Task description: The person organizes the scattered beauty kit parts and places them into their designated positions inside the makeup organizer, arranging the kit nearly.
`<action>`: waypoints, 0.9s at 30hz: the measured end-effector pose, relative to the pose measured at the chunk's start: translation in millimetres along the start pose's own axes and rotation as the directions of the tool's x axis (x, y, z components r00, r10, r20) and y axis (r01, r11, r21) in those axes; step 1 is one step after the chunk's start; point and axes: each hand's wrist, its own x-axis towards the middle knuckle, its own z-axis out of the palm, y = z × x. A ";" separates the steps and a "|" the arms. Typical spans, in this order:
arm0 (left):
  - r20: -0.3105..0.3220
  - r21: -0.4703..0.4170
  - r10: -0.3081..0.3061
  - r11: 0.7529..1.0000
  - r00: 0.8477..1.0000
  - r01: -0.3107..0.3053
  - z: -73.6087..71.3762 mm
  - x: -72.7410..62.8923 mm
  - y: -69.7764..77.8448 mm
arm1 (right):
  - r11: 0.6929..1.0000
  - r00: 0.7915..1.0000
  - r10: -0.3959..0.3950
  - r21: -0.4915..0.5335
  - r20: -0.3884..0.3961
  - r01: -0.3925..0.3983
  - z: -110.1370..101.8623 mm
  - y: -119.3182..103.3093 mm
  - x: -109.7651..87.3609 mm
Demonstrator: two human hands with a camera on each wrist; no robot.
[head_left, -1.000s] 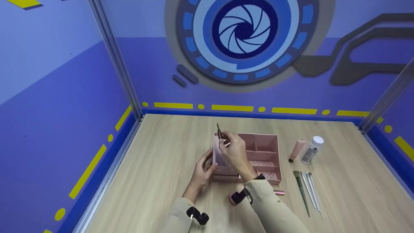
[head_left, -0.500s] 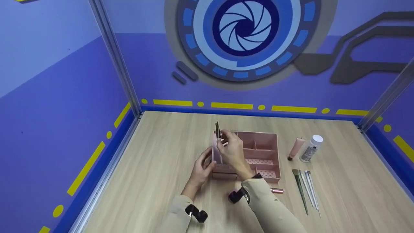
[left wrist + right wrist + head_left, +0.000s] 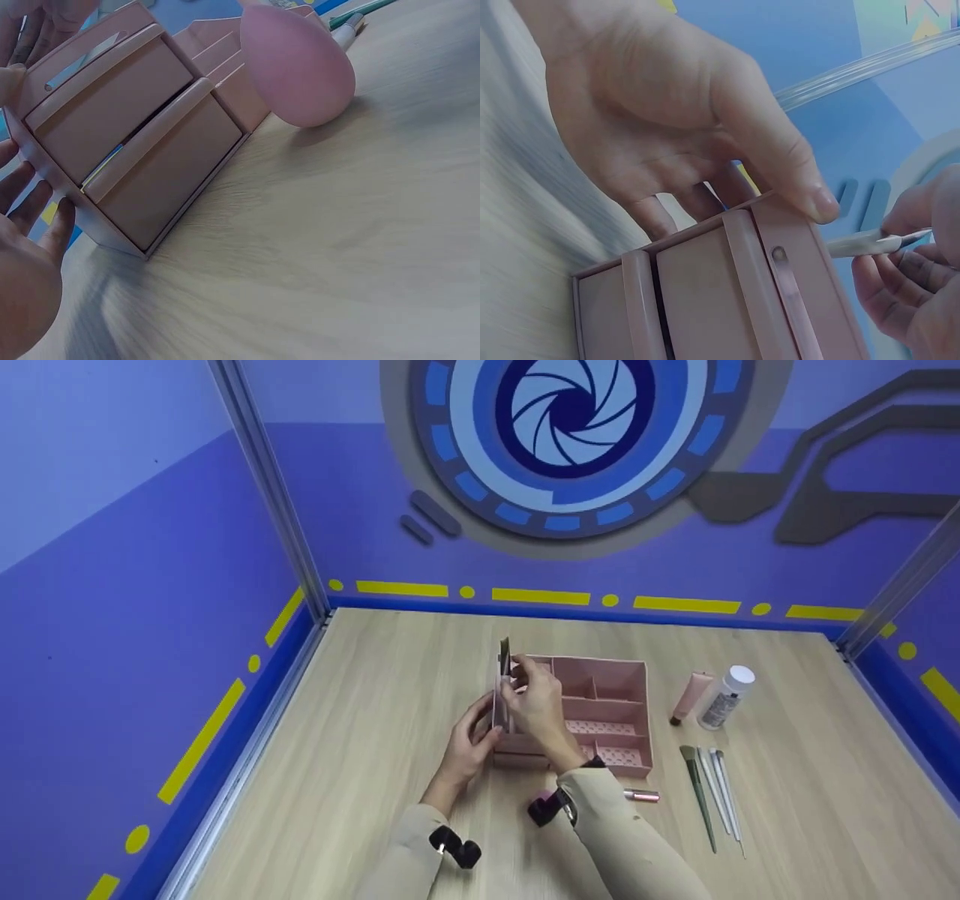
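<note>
A pink organizer [image 3: 600,673] with drawers [image 3: 169,165] in its front stands mid-table. My right hand [image 3: 537,705] pinches a slim makeup brush [image 3: 505,654] upright at the organizer's left compartment, dark end up. In the right wrist view the brush's pale handle [image 3: 866,245] shows between fingertips; its lower end is hidden by the organizer. My left hand [image 3: 466,748] rests against the organizer's left side, its fingers fairly straight along the wall and the thumb over the front corner. A pink makeup sponge [image 3: 300,71] sits in front of the organizer, mostly hidden by a wrist camera in the head view.
Right of the organizer stand a pink squeeze tube [image 3: 691,697] and a white-capped bottle [image 3: 724,701]. Nearer lie a green-handled brush [image 3: 700,802] and several white-handled brushes [image 3: 721,791]. A shiny pink tube [image 3: 643,796] lies before the organizer. Blue walls [image 3: 360,525] enclose the table.
The brush has come from a slight tilt to nearly upright and sits slightly lower against the organizer's left wall. My left hand keeps its place. The view has shifted slightly.
</note>
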 end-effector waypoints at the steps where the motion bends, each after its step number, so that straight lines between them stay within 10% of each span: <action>1: 0.000 0.000 -0.004 1.000 1.000 0.004 0.6 -0.2 -0.6 | 1.000 1.000 0.005 -0.005 0.002 -0.005 -0.4 0.8 -0.8; 27: 0.009 -0.035 -0.056 0.998 0.998 0.057 -0.6 -1.2 0.8 | 0.999 1.000 0.018 -0.049 0.023 -0.017 0.3 -1.6 0.9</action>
